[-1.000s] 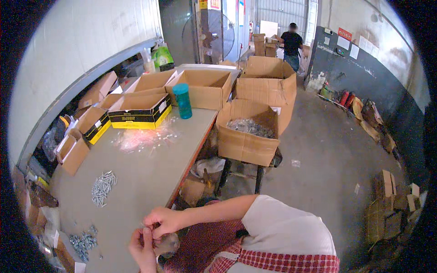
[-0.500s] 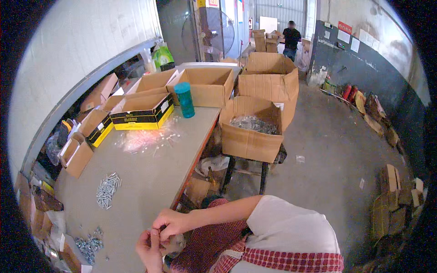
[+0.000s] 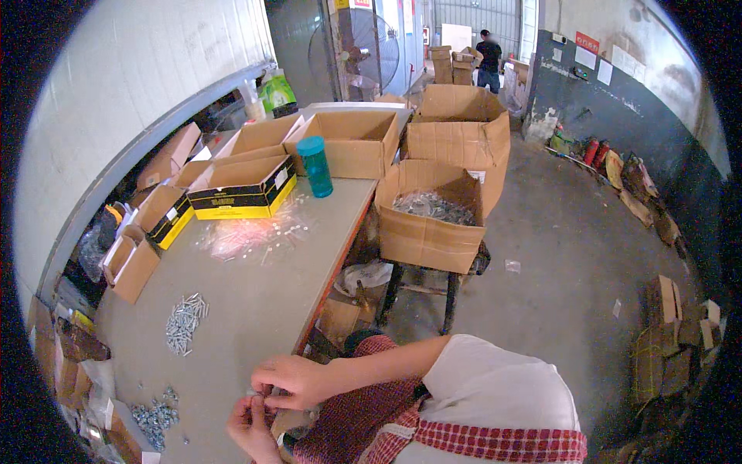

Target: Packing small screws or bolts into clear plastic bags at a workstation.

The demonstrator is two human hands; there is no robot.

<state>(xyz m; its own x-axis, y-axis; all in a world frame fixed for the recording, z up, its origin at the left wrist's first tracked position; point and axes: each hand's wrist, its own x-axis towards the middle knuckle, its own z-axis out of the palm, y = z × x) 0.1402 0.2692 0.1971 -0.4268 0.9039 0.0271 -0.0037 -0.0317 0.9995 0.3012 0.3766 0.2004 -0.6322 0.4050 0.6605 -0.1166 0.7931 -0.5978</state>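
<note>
My right hand [image 3: 292, 381] and my left hand [image 3: 251, 430] meet above the table's near edge, fingertips pinched together. Whatever lies between them is too small to make out. Just below the right hand shows something pale and see-through, perhaps plastic film [image 3: 292, 421]. On the grey table [image 3: 247, 309], left of my hands, are a loose pile of metal screws or pins [image 3: 185, 323] and, nearer, a heap of small shiny metal fittings [image 3: 156, 421]. Farther back lies a spread of clear and pinkish small plastic bags [image 3: 239, 238] with tiny white pieces.
Beyond the bags stand a black-and-yellow box [image 3: 241, 203], an open carton [image 3: 340, 158] and a teal bottle [image 3: 315, 168]. Right of the table, an open carton of filled clear bags [image 3: 429, 243] rests on a dark stool [image 3: 448, 303]. Far off, a person [image 3: 488, 60] stands by boxes.
My right hand has shifted slightly left and its fingers now sit closer over the left fingertips. The left hand has moved a little lower. The distant person has stepped left.
</note>
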